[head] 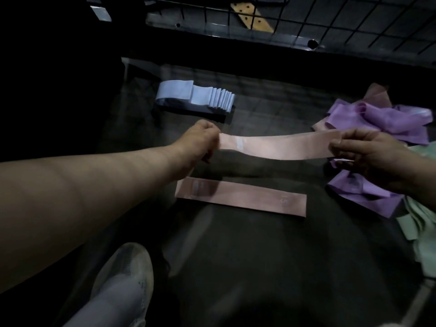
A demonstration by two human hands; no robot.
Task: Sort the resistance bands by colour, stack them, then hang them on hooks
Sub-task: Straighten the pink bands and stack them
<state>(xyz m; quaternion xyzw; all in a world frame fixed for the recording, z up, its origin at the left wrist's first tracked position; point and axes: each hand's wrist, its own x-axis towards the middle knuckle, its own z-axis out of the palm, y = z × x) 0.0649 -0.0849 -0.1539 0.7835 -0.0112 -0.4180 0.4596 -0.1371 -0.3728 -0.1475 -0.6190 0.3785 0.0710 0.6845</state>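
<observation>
Left hand [200,140] and right hand [368,154] pinch a pink band [278,146] taut above another pink strip [240,198]; blue stack [195,96] beyond, purple heap [382,120] just right.

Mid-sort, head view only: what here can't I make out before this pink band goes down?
Head view:
Green bands: run off the right edge; count unknown.
Purple bands: tangled, partly behind the right hand; count unknown.
Print on the flat pink band: too dim and blurred to read.
Hooks: none plainly shown; the wire grid is cut by the top edge.
Held pink band: left end hidden in the left hand.
</observation>
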